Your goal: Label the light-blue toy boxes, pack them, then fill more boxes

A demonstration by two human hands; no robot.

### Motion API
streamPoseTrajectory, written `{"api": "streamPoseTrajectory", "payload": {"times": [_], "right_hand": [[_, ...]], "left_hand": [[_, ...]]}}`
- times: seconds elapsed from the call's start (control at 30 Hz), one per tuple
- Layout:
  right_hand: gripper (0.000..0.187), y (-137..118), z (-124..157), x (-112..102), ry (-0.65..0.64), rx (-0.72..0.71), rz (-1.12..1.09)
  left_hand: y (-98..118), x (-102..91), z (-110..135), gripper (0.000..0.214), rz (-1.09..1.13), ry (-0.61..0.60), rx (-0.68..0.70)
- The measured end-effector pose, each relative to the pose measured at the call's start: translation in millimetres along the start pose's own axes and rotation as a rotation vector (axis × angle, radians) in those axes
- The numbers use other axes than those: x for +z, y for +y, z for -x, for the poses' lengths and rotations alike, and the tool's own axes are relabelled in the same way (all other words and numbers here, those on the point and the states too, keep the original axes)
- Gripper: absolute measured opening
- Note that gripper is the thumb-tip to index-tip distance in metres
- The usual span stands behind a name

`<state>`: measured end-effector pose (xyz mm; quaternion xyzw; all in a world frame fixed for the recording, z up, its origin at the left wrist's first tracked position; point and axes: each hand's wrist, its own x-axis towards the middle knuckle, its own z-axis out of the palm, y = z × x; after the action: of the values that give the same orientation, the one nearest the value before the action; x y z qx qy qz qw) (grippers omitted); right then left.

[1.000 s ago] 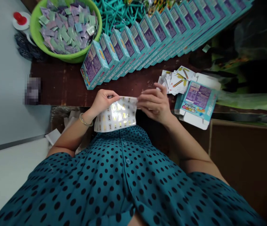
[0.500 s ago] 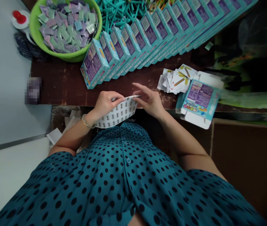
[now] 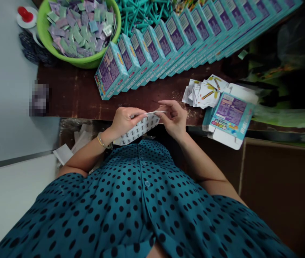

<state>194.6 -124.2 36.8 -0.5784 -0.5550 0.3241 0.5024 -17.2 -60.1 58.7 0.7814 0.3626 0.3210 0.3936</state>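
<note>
A white sheet of small round stickers with dark print hangs tilted over the table's front edge, just above my lap. My left hand pinches its top edge between thumb and fingers. At the upper right corner of the sheet, my right hand closes thumb and index finger on the edge, its other fingers curled. To the right lies an unfolded-flap blue and purple box, beside a loose pile of white cards printed with a yellow pickaxe picture.
A long slanted row of blue and purple boxes stands across the brown table. Behind it are a green basin of small sachets and a heap of teal plastic pieces. Plastic wrapping lies at the right.
My right thumb and fingers have closed in on the sheet's right corner, with the fingers more curled. The view has shifted slightly; the sheet stays in my left hand.
</note>
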Motion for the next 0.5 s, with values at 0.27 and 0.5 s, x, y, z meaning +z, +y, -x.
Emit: {"api": "streamPoseTrajectory", "payload": {"times": [0.27,0.5], "right_hand": [[0.05,1.7,-9.7,-5.7,-0.045,-0.032,-0.042],[0.044,-20.7,-23.0,-19.0,-0.201,0.002,-0.063]], "left_hand": [[-0.7,-0.1,-1.5,0.021,0.039,0.001,0.018],[-4.2,0.1,1.1,0.02,-0.183,0.035,0.116]]}}
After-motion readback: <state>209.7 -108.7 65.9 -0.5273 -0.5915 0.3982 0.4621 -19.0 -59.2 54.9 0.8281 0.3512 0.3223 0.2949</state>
